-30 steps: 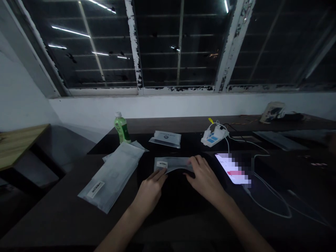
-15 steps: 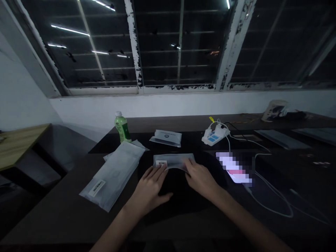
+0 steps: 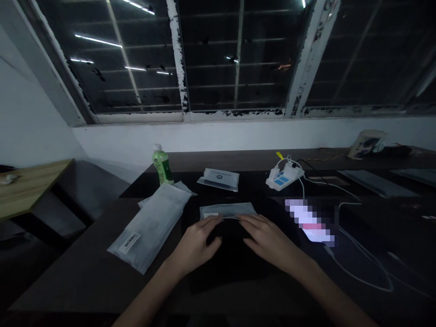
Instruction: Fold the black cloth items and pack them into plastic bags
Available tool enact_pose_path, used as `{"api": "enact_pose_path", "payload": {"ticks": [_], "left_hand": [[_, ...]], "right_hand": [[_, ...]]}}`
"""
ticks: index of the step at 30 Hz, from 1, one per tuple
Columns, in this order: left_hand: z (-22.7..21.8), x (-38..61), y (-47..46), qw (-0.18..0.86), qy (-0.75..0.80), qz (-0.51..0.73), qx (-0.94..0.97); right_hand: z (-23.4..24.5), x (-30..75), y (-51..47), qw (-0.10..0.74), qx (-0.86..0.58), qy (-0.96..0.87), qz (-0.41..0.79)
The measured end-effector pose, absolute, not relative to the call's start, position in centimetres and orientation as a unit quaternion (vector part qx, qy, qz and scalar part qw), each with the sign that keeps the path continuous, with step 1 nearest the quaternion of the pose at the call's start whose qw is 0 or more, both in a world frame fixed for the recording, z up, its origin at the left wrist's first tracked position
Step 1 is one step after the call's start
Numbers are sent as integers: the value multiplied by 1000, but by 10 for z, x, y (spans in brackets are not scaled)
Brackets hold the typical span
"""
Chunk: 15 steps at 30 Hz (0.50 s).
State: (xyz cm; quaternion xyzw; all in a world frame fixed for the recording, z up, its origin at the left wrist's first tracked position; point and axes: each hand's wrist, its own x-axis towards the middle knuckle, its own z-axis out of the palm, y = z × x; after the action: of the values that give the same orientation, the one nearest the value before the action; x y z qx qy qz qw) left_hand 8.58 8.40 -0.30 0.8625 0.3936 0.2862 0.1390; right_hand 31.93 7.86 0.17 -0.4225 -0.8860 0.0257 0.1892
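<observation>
Seen from the head camera, the person is leaning over a dark desk (image 3: 85, 277) below a row of night-black window panes (image 3: 211, 54) in peeling white frames. The left hand (image 3: 195, 240) is arching half open, its fingertips (image 3: 215, 221) touching the near edge of a small clear plastic pouch (image 3: 227, 210) with a white label; whether the thumb is pinching that edge from beneath is too dark to tell. The right hand (image 3: 269, 236) is lying flat and open, fingers spread, its fingertips (image 3: 243, 218) reaching the same near edge and gripping nothing that shows. The pouch is lying in the middle of the desk, just beyond both hands, its near edge appearing to lift slightly. To its left a long white plastic bag (image 3: 153, 218) with a barcode sticker is lying at a slant, and a green bottle (image 3: 161, 164) is standing upright behind that bag. Behind the pouch, well apart from it, a smaller sealed packet (image 3: 220, 178) is resting flat. To the right a white power strip (image 3: 284, 176) is sitting near the back, a phone (image 3: 311, 222) with a lit screen is glowing just right of the right hand, and a white cable (image 3: 361, 272) is looping away from it. A pale wooden table (image 3: 30, 186) is standing off to the left.
</observation>
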Motion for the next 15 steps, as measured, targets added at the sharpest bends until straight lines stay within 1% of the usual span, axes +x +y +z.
{"api": "enact_pose_path", "payload": {"ticks": [3, 6, 9, 12, 15], "left_hand": [[-5, 86, 84, 146, 408, 326, 841], [-7, 90, 85, 100, 445, 315, 832], [-8, 96, 87, 51, 496, 255, 829], [-7, 100, 89, 34, 508, 202, 837], [-2, 96, 90, -1, 476, 211, 854]], "right_hand": [[8, 316, 77, 226, -425, -876, 32], [7, 309, 76, 244, -467, -849, 32], [-2, 299, 81, 224, -509, -830, 40], [-6, 294, 86, 188, -525, -828, 52], [-1, 298, 87, 196, -504, -840, 46]]}}
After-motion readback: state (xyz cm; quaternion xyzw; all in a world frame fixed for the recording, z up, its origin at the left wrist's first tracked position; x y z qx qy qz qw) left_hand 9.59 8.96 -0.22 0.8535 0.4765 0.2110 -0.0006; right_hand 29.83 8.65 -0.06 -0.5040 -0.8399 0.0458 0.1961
